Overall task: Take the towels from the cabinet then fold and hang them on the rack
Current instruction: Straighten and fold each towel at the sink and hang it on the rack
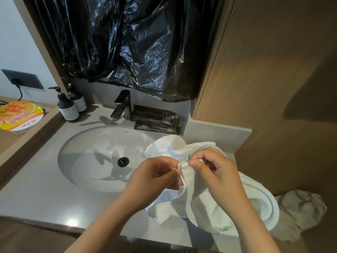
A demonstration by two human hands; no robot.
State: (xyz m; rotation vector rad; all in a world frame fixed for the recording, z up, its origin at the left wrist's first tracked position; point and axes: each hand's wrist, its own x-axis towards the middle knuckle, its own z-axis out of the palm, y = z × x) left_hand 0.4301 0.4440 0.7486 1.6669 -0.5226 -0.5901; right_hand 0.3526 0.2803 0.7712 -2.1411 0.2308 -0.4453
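Grey stone worktop (36, 194), white oval basin (87, 157) inset. Bearing: two dark pump bottles (68, 109), black tap (123, 105), black tubes (156, 123), crumpled white towel (171, 147).

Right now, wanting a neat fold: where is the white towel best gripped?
Probably along its hemmed edge, from above: it is the white towel's one straight raised line, the rest lying crumpled on the counter. The left hand and right hand pinch it.

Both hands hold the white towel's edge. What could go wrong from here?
The left hand and right hand only pinch the hem of the white towel, so it may slip. Its bulk lies beside the sink and could slide in. One end seems to hang over the counter edge and might pull it down.
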